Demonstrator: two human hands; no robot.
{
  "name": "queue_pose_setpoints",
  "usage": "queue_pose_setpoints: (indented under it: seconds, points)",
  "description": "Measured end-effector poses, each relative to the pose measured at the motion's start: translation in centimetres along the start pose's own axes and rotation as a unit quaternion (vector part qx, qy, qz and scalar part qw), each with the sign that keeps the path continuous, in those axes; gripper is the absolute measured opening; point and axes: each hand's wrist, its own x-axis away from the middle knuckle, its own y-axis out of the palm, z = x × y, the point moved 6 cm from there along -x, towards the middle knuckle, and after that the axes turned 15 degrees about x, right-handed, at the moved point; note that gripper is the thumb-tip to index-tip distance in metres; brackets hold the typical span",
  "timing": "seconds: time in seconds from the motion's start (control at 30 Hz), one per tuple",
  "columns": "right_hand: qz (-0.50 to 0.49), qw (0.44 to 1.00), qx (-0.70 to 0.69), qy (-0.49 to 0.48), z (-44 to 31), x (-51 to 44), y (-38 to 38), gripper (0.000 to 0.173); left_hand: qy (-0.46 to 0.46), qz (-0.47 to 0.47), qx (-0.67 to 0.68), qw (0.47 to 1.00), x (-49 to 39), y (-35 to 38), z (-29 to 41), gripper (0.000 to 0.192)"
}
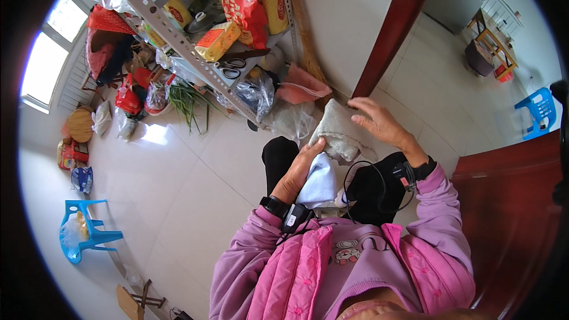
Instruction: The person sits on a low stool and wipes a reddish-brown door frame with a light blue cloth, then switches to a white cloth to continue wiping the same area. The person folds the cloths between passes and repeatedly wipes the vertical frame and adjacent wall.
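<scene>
My left hand [303,165] grips the edge of a grey-beige terry cloth [340,126], with the thumb on top of it. The cloth is bunched at its lower edge and rises to a folded point. Just to its right is my right hand [383,123], fingers apart and holding nothing; I cannot tell whether a fingertip touches the cloth. A pale blue-white cloth [319,182] hangs below the grey one, beside my left palm and between my knees. Whether my left hand also holds it is hidden. A black cable [383,178] loops from my right wrist across my lap.
A perforated metal shelf [178,49] with food packages and scissors [231,69] stands ahead. Plastic bags [291,118] and green onions [189,98] lie at its foot. A blue plastic stool [89,233] is on the left. A red-brown door [506,213] is close on my right.
</scene>
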Motion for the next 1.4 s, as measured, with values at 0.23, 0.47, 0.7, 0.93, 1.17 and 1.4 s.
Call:
queue_pose_setpoints:
  seconds: [0.23,0.47,0.7,0.93,1.17,1.4]
  points:
    - [-0.081,0.967,-0.238,0.032,-3.0,1.2,4.2,0.073,0.019,-0.031,-0.044,0.998,-0.6,-0.7,-0.2,0.042]
    - [-0.018,0.976,-0.212,0.043,-3.0,1.1,5.3,0.074,0.028,-0.066,-0.153,0.986,-0.3,-0.3,-0.1,0.047]
    - [-0.02,0.907,-0.378,0.184,0.5,1.3,5.3,0.037,0.05,-0.023,-0.173,0.983,0.6,-0.9,1.0,0.039]
    - [0.033,0.876,-0.426,0.225,5.2,2.0,0.7,0.04,0.03,0.087,-0.121,0.988,-0.1,-3.9,2.0,0.037]
    - [0.021,0.907,-0.338,0.25,7.8,2.2,-3.0,0.047,0.013,0.104,-0.053,0.993,-2.0,-5.9,1.5,0.025]
    - [-0.007,0.86,-0.444,0.251,5.9,1.9,-2.1,0.041,0.113,0.121,-0.195,0.967,-3.7,-6.8,2.5,0.037]
